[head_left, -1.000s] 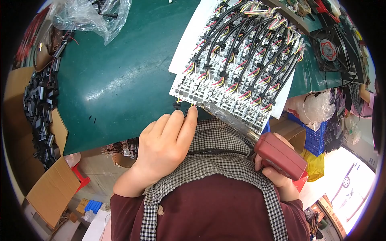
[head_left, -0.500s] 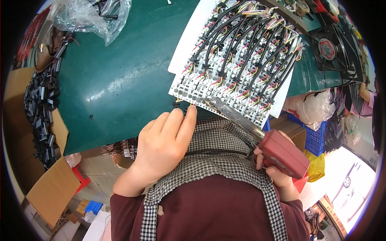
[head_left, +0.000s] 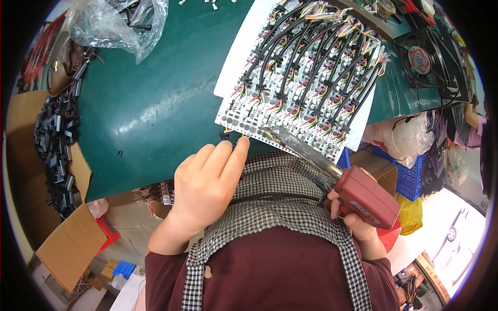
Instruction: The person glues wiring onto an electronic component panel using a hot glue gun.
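Observation:
A white panel of circuit boards (head_left: 290, 111) covers the right part of the green bench, with rows of black cables (head_left: 303, 49) attached by red, yellow and white wire ends. At the panel's near left edge, my left hand (head_left: 207, 173) pinches a thin wire (head_left: 243, 136) with yellow showing at the fingertips. Most of that wire is hidden by the fingers. My right hand (head_left: 358, 220) is wrapped round the handle of a dark red soldering gun (head_left: 365, 197). Its long barrel slants up left, and the tip is over the board edge, close to the left fingertips.
A clear plastic bag (head_left: 116, 26) lies at the bench's far left. Black parts (head_left: 54, 145) pile up in a cardboard box (head_left: 72, 249) on the left. A black fan (head_left: 423, 59) stands at right, above a blue crate (head_left: 404, 176). A metal bar (head_left: 363, 18) crosses behind the boards.
My left fingertips have shifted slightly left along the board edge. The panel sits a little further left in view. The soldering gun has hardly moved.

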Action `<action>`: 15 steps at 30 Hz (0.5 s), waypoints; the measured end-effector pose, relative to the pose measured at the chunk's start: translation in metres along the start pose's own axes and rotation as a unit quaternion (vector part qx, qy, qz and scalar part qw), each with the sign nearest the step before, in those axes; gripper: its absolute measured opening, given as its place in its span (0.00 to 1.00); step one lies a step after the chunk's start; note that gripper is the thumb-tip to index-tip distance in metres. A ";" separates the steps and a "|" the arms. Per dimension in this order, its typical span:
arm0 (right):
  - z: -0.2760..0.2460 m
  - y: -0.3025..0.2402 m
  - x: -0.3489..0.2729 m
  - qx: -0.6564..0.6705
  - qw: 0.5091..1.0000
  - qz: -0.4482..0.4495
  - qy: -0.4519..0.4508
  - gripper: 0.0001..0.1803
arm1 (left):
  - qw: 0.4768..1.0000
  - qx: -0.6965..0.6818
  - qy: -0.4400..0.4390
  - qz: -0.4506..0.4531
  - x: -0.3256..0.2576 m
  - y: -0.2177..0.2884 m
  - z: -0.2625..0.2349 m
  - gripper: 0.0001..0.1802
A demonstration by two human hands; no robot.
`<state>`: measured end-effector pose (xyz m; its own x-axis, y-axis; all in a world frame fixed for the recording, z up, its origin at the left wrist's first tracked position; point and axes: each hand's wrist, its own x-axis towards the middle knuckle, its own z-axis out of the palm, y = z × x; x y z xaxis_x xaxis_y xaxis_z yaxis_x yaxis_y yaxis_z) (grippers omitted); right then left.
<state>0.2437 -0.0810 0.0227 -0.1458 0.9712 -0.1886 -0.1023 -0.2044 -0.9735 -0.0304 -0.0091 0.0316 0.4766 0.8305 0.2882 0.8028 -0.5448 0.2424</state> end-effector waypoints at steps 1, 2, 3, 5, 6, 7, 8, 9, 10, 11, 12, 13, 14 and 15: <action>0.002 -0.001 0.000 0.010 1.000 -0.001 0.007 0.42 | 1.000 0.013 0.008 0.014 -0.001 -0.002 0.001 0.20; 0.003 -0.001 0.000 0.020 1.000 -0.001 0.015 0.42 | 1.000 0.014 0.009 0.015 -0.001 -0.003 0.002 0.20; 0.002 -0.001 0.000 0.021 1.000 -0.002 0.014 0.42 | 1.000 0.008 0.016 0.014 -0.001 -0.003 0.003 0.20; -0.002 -0.001 0.000 -0.029 0.999 0.006 -0.013 0.41 | 1.000 0.002 0.023 0.012 -0.003 -0.004 0.005 0.20; -0.003 0.000 0.000 -0.028 0.999 0.005 -0.014 0.41 | 0.999 -0.020 0.035 0.007 -0.003 -0.005 0.007 0.21; -0.003 0.000 0.000 -0.026 0.999 0.008 -0.018 0.41 | 0.998 -0.042 0.046 0.003 -0.004 -0.006 0.008 0.22; -0.004 0.000 0.000 -0.023 0.999 0.011 -0.022 0.41 | 0.998 -0.040 0.046 0.002 -0.005 -0.006 0.009 0.22; -0.004 0.001 0.000 -0.024 0.999 0.011 -0.021 0.41 | 0.997 -0.055 0.055 -0.002 -0.006 -0.006 0.012 0.22; -0.004 0.003 0.000 -0.054 0.998 -0.004 -0.012 0.41 | 0.996 -0.069 0.064 -0.007 -0.006 -0.007 0.013 0.22; -0.004 0.004 0.000 -0.084 0.996 -0.019 -0.003 0.41 | 0.995 -0.070 0.064 -0.007 -0.006 -0.006 0.013 0.22; -0.003 0.003 0.000 -0.084 0.996 -0.019 -0.003 0.41 | 0.996 -0.071 0.059 -0.010 -0.005 -0.005 0.013 0.22; -0.001 0.001 0.001 -0.047 0.999 -0.011 -0.001 0.41 | 0.996 -0.073 0.055 -0.014 -0.005 -0.003 0.013 0.22; 0.000 0.001 0.001 -0.010 1.000 -0.003 0.001 0.41 | 0.996 -0.073 0.055 -0.014 -0.005 -0.003 0.014 0.22; 0.001 0.000 0.002 -0.010 1.000 -0.003 0.001 0.41 | 0.995 -0.075 0.067 -0.018 -0.006 -0.002 0.016 0.21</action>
<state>0.2426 -0.0795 0.0222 -0.1438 0.9726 -0.1826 -0.0838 -0.1958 -0.9771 -0.0296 -0.0113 0.0144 0.3889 0.8318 0.3960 0.7510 -0.5352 0.3868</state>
